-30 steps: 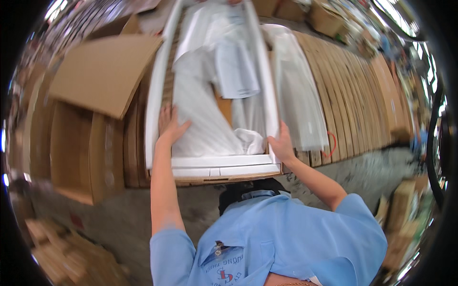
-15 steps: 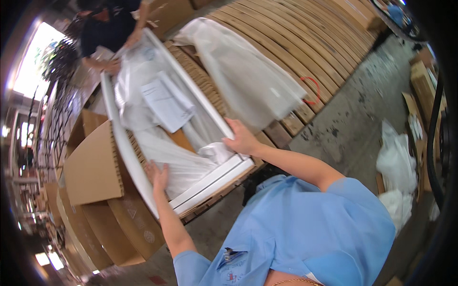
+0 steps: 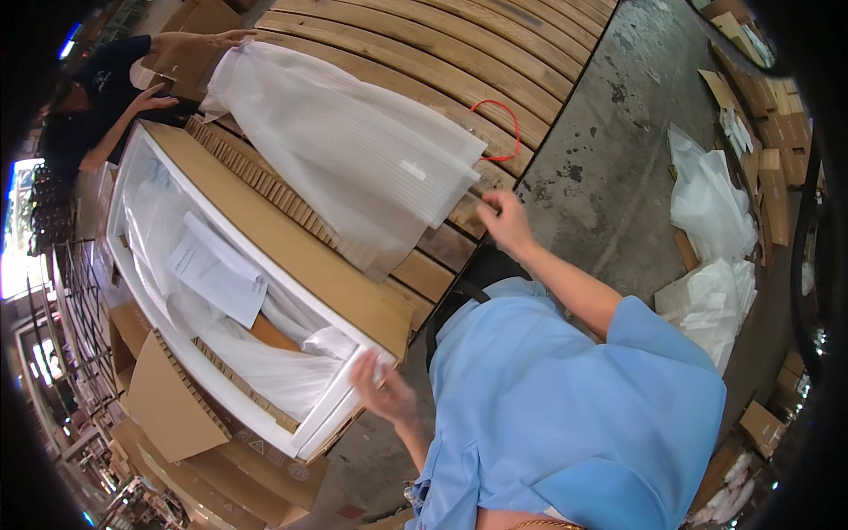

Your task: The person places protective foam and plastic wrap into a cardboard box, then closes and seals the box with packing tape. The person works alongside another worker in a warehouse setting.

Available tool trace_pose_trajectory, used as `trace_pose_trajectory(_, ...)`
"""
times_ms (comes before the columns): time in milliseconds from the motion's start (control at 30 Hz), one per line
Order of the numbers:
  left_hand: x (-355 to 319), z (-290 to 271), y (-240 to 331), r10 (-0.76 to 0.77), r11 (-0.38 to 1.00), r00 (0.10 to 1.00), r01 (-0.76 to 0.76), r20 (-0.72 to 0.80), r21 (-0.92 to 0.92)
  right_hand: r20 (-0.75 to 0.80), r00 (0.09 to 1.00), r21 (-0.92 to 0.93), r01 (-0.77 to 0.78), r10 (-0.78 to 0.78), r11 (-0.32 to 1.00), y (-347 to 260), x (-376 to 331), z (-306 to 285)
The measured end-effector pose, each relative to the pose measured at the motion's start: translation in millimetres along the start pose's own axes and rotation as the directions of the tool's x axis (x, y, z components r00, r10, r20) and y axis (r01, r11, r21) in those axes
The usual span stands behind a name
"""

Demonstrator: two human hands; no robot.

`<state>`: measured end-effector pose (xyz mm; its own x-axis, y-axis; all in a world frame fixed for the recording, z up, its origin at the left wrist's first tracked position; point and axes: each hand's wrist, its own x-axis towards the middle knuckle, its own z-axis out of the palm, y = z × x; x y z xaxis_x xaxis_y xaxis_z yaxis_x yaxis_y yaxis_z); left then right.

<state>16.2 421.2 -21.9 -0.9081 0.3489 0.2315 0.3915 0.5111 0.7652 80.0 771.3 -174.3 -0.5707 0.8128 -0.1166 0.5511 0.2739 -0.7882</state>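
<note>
- Slatted wooden counter (image 3: 406,44) beside you, its edge against stained concrete floor (image 3: 587,190).
- Your foam-lined carton (image 3: 291,238) stands open at the left, holding film-wrapped parts (image 3: 177,296) and paper sheets (image 3: 216,274); the translucent wrapped bundle (image 3: 340,155) lies on the slats to its right, near 1 red loop (image 3: 515,132).
- Expect the bundle's wrap to be soft and slippery; its weight is hard to judge. Take it from beneath at both ends, not by loose film. The carton's foam edging (image 3: 336,408) looks easily dented.
- Your left hand (image 3: 382,389), blurred, has a loosely spread grip at the carton's near corner, nothing visibly held; your right hand (image 3: 506,221) curls by the bundle's near end, but you cannot tell if it pinches film.
- Earlier, your 2 hands were at the carton; now your right is away from it.
</note>
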Motion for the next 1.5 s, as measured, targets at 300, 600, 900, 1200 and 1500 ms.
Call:
trace_pose_trajectory(300, 162.9, 292.9, -65.4, -0.604, 0.705, 0.702, 0.691, 0.378, -0.157, 0.498, 0.789, -0.308, -0.226, 0.359, 0.924, 8.4, 241.9, 41.8)
trace_pose_trajectory(600, 155.8, 282.6, -84.2, -0.687, 0.364, 0.569, 0.808, 0.451, -0.464, 0.551, 0.832, -0.088, -0.010, 0.058, 0.996, -48.2, 195.5, 25.9)
trace_pose_trajectory(900, 210.2, 113.3, -10.7, -0.526, 0.437, 0.829, 0.456, 0.191, -0.775, 0.704, 0.707, 0.018, -0.117, 0.070, 0.993, -216.6, 163.7, -91.1)
trace_pose_trajectory(1200, 89.0, -75.9, -54.4, -0.317, -0.148, 0.834, 0.427, 0.452, -0.892, 0.797, 0.579, 0.157, 0.078, -0.173, 0.984, -306.4, 12.1, 23.6)
trace_pose_trajectory(1500, -26.5, -272.8, -187.0, -0.758, -0.015, 0.651, 0.045, 0.040, -0.999, 0.823, 0.561, -0.004, -0.148, 0.088, 0.989, -368.2, -222.7, 271.1)
